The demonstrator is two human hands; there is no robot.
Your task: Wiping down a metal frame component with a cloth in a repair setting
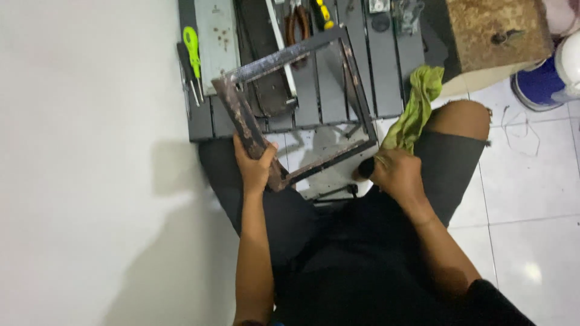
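A rusty square metal frame (290, 55) made of angle bars is tilted up over my lap. My left hand (254, 164) grips its near left bar close to the lower corner. My right hand (396, 175) is closed around a yellow-green rag (417, 102) and a dark round-ended object at the frame's lower right corner. The rag hangs up over my right knee.
A dark slatted board (386, 66) lies on the white tile floor ahead. On it are green-handled screwdrivers (192, 51), pliers (299, 21), a grey metal plate (217, 36) and small parts. A rusty box (495, 30) stands at the upper right.
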